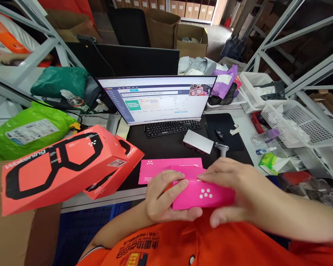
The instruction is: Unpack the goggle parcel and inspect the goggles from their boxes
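Both my hands hold a bright pink flat box (202, 195) with white dots, close to my orange shirt. My left hand (163, 201) grips its left end, thumb on top and fingers curled beneath. My right hand (233, 188) covers its right end, fingers pressing the open pink flap (187, 171). Another pink box (158, 168) lies flat on the black desk mat just beyond.
Two coral boxes printed with black goggles (61, 168) lean at left above a cardboard carton. Behind stand a monitor (158, 98), keyboard (172, 128), silver box (198, 142), mouse (219, 133). White baskets (296, 122) sit at right, a green parcel (27, 129) at left.
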`<state>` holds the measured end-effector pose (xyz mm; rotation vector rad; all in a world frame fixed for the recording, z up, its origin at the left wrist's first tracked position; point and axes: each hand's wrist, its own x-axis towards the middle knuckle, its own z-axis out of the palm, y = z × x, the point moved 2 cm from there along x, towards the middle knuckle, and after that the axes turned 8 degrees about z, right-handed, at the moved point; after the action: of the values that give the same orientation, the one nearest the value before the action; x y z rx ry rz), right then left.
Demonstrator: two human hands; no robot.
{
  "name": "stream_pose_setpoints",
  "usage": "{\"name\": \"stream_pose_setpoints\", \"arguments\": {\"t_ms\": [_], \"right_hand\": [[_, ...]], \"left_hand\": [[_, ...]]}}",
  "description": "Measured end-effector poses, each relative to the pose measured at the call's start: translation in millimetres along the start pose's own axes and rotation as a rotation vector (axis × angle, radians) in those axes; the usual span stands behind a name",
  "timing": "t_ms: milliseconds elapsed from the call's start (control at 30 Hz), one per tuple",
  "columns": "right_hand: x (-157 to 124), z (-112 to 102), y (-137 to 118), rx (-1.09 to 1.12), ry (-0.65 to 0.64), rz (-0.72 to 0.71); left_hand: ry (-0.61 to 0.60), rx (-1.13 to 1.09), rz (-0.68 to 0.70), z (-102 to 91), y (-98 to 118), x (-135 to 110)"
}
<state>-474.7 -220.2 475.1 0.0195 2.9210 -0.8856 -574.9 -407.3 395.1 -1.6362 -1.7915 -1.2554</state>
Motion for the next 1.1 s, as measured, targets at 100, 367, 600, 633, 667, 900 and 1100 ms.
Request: {"name": "stream_pose_setpoints", "arguments": {"t_ms": [100, 367, 600, 633, 667, 900, 1100], "right_hand": [[-14, 18, -3, -0.284, 0.253, -0.083], [-10, 40, -3, -0.447, 0.167, -0.018], [-47, 9, 35, -0.114, 0.38, 0.319], [-66, 1, 50, -0.019, 0.482, 0.44], [-88, -4, 67, 0.086, 0.591, 0.565], [-255, 42, 202, 0.912, 1.701, 0.942], [-294, 125, 293, 1.294, 1.888, 1.23]], "left_hand": [[0.033, 0.016, 0.121, -3.3, -2, 8], [-0.046, 0.037, 0.168, 9.9, -12, 0], [0.121, -0.274, -0.147, 39.5, -32, -30], [0.072, -0.266, -0.206, 40.6, -38, -36], [-0.001, -0.242, -0.276, 41.9, -44, -43], [-0.411, 0.008, -0.518, 76.8, -110, -129], [-0.699, 0.184, -0.475, 111.5, -154, -198]]}}
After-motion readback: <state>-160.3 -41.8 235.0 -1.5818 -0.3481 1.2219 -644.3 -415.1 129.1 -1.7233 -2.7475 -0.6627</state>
